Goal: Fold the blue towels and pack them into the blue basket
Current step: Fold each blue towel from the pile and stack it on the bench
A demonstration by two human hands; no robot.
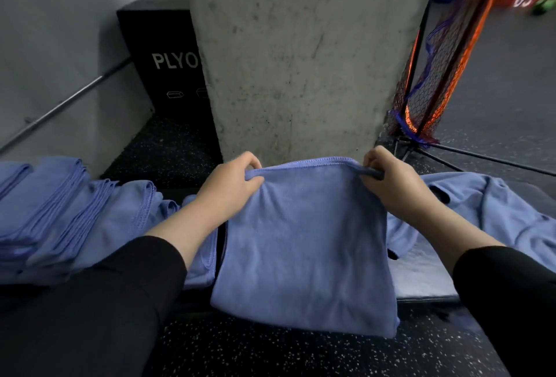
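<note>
Centre frame: we pinch a half-folded towel (pixel 304 244) with left hand (pixel 231 184) and right hand (pixel 388 181); folded stack (pixel 54 211) at left; unfolded towels (pixel 487 208) remain right; basket unseen.

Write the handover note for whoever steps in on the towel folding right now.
Left hand pinches the far left corner of the blue towel; right hand pinches its far right corner.
That towel hangs in front of the concrete pillar.
Done: folded towels stacked at left.
Left: finish this fold, then the loose towels at right.
The blue basket is not in view; nothing visibly packed.
</note>
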